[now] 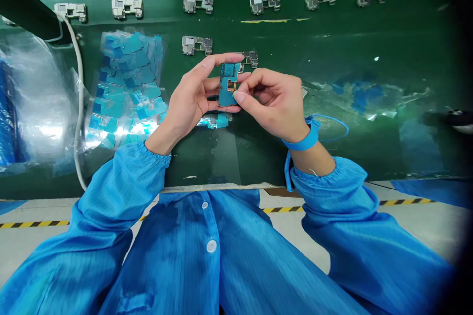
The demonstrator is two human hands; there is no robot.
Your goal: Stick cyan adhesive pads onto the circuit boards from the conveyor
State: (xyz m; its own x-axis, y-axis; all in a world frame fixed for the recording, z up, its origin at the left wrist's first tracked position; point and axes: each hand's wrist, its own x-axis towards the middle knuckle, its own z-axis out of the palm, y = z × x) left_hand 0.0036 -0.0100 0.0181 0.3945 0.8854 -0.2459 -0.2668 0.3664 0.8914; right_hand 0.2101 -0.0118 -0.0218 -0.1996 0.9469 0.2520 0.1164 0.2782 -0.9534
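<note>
My left hand holds a small circuit board upright by its edges, with fingers behind and around it. A blue film covers the face of the board turned toward me, and a notch shows in its middle. My right hand pinches at the board's right edge beside the notch, thumb and forefinger closed together. Just behind the fingers lies another circuit board, partly hidden. Below the left hand, loose pieces of blue film rest on the green bench mat.
Several circuit boards lie in a row along the back. A plastic sheet of blue film pieces is to the left, beside a white cable and a dark post. A blue wrist strap with a coiled cord circles my right wrist.
</note>
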